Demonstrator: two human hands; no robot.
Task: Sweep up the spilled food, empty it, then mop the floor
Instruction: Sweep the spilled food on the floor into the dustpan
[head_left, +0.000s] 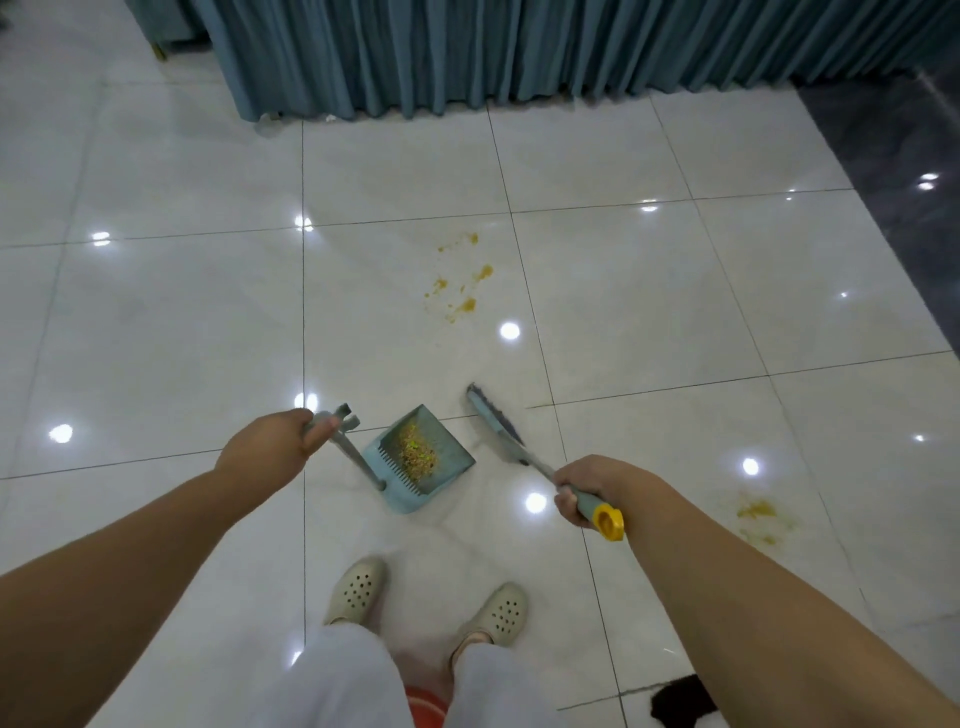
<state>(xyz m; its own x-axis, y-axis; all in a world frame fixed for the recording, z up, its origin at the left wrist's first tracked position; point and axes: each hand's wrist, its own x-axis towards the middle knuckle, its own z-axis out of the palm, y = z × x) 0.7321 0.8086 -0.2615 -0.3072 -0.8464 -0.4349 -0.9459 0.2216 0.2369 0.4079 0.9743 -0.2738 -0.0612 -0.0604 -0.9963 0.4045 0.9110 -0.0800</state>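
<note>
Food scraps (415, 451) lie heaped in the blue dustpan (434, 467), which sits on the white tiled floor (156, 322) just ahead of two beige clogs (358, 590). Left hand (270, 441) grips the dustpan's upright handle (353, 454); right hand (587, 486) grips the broom (498, 423) near its yellow end. Yellow smears (462, 283) stain tiles farther out, before a teal curtain (519, 47).

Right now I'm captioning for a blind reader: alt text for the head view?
A person's left hand holds a blue plastic dustpan with crumbs; the right hand grips a grey broom. Yellow food smears remain on white tiles.
</note>
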